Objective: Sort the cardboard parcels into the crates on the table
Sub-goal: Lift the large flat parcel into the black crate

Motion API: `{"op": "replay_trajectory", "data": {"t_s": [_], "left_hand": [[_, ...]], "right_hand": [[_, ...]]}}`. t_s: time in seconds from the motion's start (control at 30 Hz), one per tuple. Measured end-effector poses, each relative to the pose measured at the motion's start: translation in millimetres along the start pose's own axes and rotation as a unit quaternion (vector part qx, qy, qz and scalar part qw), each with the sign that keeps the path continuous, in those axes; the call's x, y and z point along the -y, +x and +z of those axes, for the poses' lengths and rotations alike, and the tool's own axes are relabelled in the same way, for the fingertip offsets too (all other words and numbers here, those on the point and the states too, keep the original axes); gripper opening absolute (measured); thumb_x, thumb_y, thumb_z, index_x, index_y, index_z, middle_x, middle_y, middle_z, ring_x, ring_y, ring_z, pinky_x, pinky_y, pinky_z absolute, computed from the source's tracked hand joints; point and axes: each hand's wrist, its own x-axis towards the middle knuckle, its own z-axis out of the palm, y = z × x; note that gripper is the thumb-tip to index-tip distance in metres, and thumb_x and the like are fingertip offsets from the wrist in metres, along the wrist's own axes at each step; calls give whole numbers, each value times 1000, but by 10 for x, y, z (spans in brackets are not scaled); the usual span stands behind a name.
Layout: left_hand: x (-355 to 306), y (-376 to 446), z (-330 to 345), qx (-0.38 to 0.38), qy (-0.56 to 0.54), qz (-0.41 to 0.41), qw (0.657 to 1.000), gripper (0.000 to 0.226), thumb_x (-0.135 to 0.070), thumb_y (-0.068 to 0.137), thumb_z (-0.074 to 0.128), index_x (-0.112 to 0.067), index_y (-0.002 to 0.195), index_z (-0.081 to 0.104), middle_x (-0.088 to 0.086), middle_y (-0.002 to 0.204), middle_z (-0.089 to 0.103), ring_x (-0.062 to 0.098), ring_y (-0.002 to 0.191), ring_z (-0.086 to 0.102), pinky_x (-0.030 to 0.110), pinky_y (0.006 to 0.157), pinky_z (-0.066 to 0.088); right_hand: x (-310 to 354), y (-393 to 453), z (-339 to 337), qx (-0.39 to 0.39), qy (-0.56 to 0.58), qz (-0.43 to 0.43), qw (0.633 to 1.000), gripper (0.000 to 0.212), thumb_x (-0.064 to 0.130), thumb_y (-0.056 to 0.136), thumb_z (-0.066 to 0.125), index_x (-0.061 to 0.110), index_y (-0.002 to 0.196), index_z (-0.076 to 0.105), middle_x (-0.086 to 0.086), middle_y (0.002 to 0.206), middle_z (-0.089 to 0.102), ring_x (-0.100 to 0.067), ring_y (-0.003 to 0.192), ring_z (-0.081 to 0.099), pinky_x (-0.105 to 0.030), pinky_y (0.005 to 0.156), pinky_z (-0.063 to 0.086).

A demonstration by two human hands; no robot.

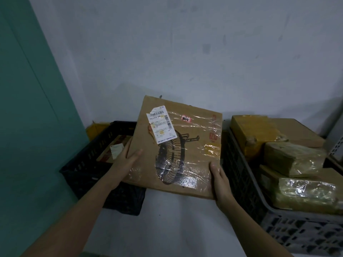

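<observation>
I hold a large flat cardboard parcel [187,145] tilted up over the white table, between two crates. It bears a white shipping label, clear tape and a black fan drawing. My left hand [126,160] grips its left edge with the thumb across the front. On the lower right corner my right hand [220,184] grips the parcel, thumb on the face. The black crate [87,164] on the left holds a flat labelled box [114,149], partly hidden by the parcel. The grey crate [259,210] on the right is filled with several taped parcels [295,158].
A white wall stands right behind the crates, and a teal panel [27,108] runs down the left side. A yellow box [94,129] sits behind the black crate. Another light crate edge [336,147] shows at far right. Bare table surface [176,229] lies between the crates.
</observation>
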Motion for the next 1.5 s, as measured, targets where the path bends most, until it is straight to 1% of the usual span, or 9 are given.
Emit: {"op": "replay_trajectory", "data": {"t_s": [0.1, 0.33, 0.53, 0.77, 0.9, 1.03, 1.23, 1.3, 1.5], "left_hand": [[-12, -31, 36, 2, -9, -1, 1000, 42, -61, 77, 69, -72, 110, 46, -9, 124, 64, 17, 108, 66, 39, 92, 55], [-149, -118, 49, -33, -65, 5, 997, 84, -49, 73, 73, -37, 149, 38, -3, 133, 58, 17, 102, 69, 29, 76, 57], [-233, -224, -82, 22, -126, -8, 992, 72, -40, 78, 71, -41, 143, 43, -9, 126, 68, 15, 107, 69, 31, 78, 57], [-264, -6, -527, -10, -140, 46, 989, 65, -32, 72, 83, -42, 131, 57, -4, 125, 70, 22, 109, 69, 36, 86, 54], [-262, 237, -983, -46, -181, 61, 981, 68, -24, 72, 75, -29, 136, 55, 0, 116, 73, 25, 100, 72, 28, 70, 58], [-238, 456, -1728, -72, -185, 73, 977, 74, -21, 73, 73, -17, 143, 51, 9, 125, 69, 30, 103, 70, 36, 80, 58], [-128, 734, -2861, -101, -162, 48, 980, 53, -18, 90, 62, -13, 141, 52, 11, 122, 69, 17, 81, 74, 24, 61, 58], [-78, 843, -3168, -97, -140, 28, 985, 46, -19, 92, 61, -14, 137, 56, 11, 122, 69, 17, 79, 74, 24, 63, 59], [164, 1094, -3521, -116, -75, -23, 990, 62, -17, 87, 68, -16, 146, 48, 11, 128, 66, 30, 107, 67, 41, 98, 51]], "right_hand": [[63, -17, -35, -4, -9, -4, 1000, 67, 66, 81, 57, 35, 139, 46, 0, 122, 67, -22, 100, 71, -44, 86, 58], [268, -13, -96, -3, -20, -25, 999, 84, 74, 75, 55, 35, 147, 36, -2, 138, 58, -30, 117, 62, -56, 100, 49], [359, 97, -16, 14, -6, -30, 999, 62, 64, 88, 52, 33, 141, 44, 0, 118, 68, -16, 88, 75, -32, 67, 59], [418, 206, 487, 51, 10, -16, 999, 70, 72, 76, 53, 34, 134, 46, -3, 118, 70, -25, 97, 73, -49, 85, 58], [404, 307, 1056, 68, 6, -3, 998, 62, 69, 86, 50, 32, 136, 43, -5, 117, 70, -27, 97, 73, -51, 88, 57], [305, 365, 1760, 94, -5, -8, 995, 54, 67, 95, 37, 32, 134, 48, -5, 126, 67, -28, 108, 68, -55, 92, 55], [-105, 397, 2637, 24, -118, 59, 991, 51, 48, 104, 39, 22, 147, 35, -5, 140, 47, -23, 111, 52, -47, 90, 46], [-281, 364, 2857, 28, -138, 82, 987, 48, 45, 105, 39, 20, 145, 35, -7, 135, 49, -18, 99, 55, -43, 86, 44], [-650, 299, 3277, -36, -279, 25, 959, 51, 34, 108, 27, 14, 154, 19, -16, 143, 49, -40, 122, 53, -50, 97, 47]]}}
